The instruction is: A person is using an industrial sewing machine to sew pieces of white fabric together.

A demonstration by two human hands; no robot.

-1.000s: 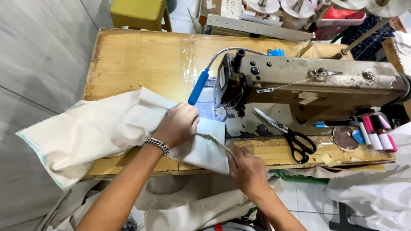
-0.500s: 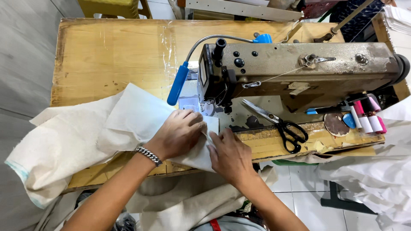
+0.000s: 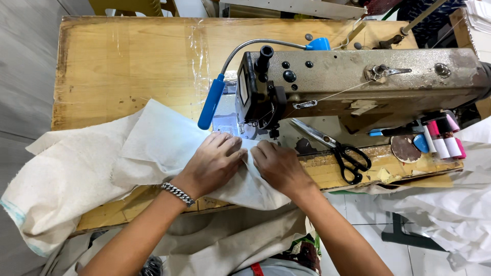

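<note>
Both hands press flat on one piece of cream woven fabric (image 3: 153, 148) spread over the front of the wooden sewing table (image 3: 128, 61). The left hand (image 3: 215, 163), a chain bracelet (image 3: 178, 193) on its wrist, lies palm down with fingers loosely curled on the cloth. The right hand (image 3: 279, 166) lies just beside it, fingers bunching a fold at the cloth's edge. Both sit directly in front of the needle of one worn industrial sewing machine (image 3: 358, 82). One pair of black-handled scissors (image 3: 337, 151) rests on the machine bed, and several thread spools (image 3: 444, 139) stand at the right.
</note>
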